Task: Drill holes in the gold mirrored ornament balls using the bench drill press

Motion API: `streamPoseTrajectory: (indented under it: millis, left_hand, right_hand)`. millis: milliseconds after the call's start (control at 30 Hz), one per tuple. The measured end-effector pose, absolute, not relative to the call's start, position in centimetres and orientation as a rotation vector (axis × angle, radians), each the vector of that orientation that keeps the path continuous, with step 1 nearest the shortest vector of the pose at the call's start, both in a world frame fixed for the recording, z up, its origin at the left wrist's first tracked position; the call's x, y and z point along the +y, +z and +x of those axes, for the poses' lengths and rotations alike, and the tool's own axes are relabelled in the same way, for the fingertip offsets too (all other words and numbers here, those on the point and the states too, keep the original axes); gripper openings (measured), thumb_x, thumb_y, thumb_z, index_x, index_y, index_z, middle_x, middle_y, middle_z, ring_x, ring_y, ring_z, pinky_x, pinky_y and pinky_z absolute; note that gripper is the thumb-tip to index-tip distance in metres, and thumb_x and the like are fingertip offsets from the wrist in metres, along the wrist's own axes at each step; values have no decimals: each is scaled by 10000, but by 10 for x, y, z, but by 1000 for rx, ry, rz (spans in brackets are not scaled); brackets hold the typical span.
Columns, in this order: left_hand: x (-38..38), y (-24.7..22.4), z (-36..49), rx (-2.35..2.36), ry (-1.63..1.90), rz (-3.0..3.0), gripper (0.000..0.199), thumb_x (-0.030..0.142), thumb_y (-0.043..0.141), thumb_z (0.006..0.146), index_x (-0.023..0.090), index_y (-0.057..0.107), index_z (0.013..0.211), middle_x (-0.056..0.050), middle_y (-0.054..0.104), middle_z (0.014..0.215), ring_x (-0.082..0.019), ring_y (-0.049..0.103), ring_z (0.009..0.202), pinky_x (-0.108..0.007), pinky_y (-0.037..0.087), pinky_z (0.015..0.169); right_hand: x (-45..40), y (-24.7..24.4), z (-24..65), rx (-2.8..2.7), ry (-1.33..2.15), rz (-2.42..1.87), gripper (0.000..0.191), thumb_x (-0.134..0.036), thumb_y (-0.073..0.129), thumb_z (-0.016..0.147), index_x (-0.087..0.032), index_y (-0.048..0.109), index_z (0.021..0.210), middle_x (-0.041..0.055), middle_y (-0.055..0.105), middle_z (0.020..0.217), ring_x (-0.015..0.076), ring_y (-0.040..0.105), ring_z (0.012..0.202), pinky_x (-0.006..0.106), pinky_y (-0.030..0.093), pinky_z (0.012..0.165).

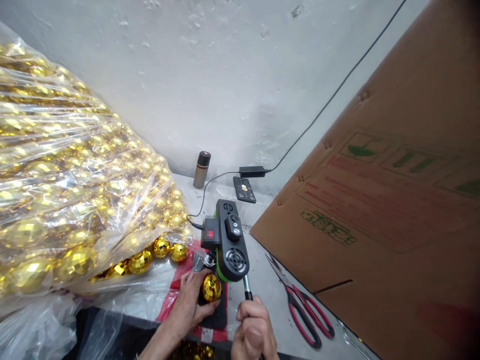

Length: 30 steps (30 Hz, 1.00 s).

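Observation:
My left hand is closed around a small gold mirror-faceted ball, low at the base of a black and green machine. The ball sits under the machine's front end, over a dark base plate. My right hand makes a fist round the lever, a metal rod that comes out from the machine's right side. A black box with a pixelated red patch is fixed to the machine's left side, with a cable running into it.
A clear plastic bag full of gold balls fills the left, with loose balls at its mouth. Red-handled scissors lie right, beside a large cardboard box. Behind stand a canister, a phone-like slab and a power adapter.

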<state>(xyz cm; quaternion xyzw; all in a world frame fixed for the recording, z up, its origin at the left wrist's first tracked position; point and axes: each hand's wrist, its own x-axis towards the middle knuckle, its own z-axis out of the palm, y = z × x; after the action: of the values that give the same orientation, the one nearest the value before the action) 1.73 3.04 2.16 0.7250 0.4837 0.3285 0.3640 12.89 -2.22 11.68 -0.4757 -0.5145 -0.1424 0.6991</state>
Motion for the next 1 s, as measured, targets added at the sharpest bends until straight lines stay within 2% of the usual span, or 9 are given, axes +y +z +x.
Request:
streamPoseTrajectory:
  millis: [267, 400, 667, 733, 867, 1000]
  left_hand:
    - [32, 28, 20, 1259, 798, 1858, 626, 179, 812, 703, 186, 701, 1319, -167, 757, 1261, -405, 662, 1184, -591, 516, 1049]
    - [31, 29, 21, 1240, 784, 1859, 622, 173, 802, 730, 188, 682, 1341, -163, 756, 1267, -392, 668, 1187, -586, 512, 1056]
    - [30, 31, 24, 1268, 772, 1826, 657, 149, 822, 708, 180, 677, 1349, -163, 746, 1280, -399, 652, 1227, -581, 501, 1084]
    - [30, 33, 24, 1268, 753, 1815, 671, 146, 831, 695, 176, 678, 1348, -165, 742, 1281, -403, 644, 1228, -584, 497, 1084]
    - [31, 38, 26, 1259, 732, 1802, 680, 149, 839, 692, 177, 677, 1351, -160, 743, 1260, -396, 639, 1218, -579, 497, 1077]
    - [32, 37, 27, 1260, 737, 1801, 682, 154, 842, 697, 181, 669, 1357, -160, 742, 1280, -395, 645, 1226, -589, 502, 1082]
  right_hand:
    - [-18, 108, 129, -1095, -306, -1013, 451, -236, 404, 1104, -233, 438, 654, -69, 496, 600, 91, 455, 528, 299, 525, 885]
    - [-15, 108, 132, -1125, -321, -987, 470, -234, 384, 1109, -230, 437, 642, -76, 485, 584, 80, 457, 509, 272, 521, 877]
    - [-22, 81, 132, -1168, -371, -1077, 445, -174, 385, 1095, -221, 455, 658, -59, 528, 641, 76, 516, 557, 307, 552, 932]
    - [-17, 70, 133, -1190, -415, -1047, 408, -171, 406, 1087, -222, 468, 688, -63, 531, 654, 72, 529, 562, 301, 565, 888]
    - [-5, 61, 141, -1262, -482, -842, 346, -194, 466, 1066, -227, 502, 723, -74, 540, 651, 75, 526, 537, 270, 554, 702]
    - [-10, 91, 155, -1280, -370, -946, 464, -277, 475, 1095, -213, 427, 638, -63, 547, 624, 55, 492, 506, 224, 516, 645]
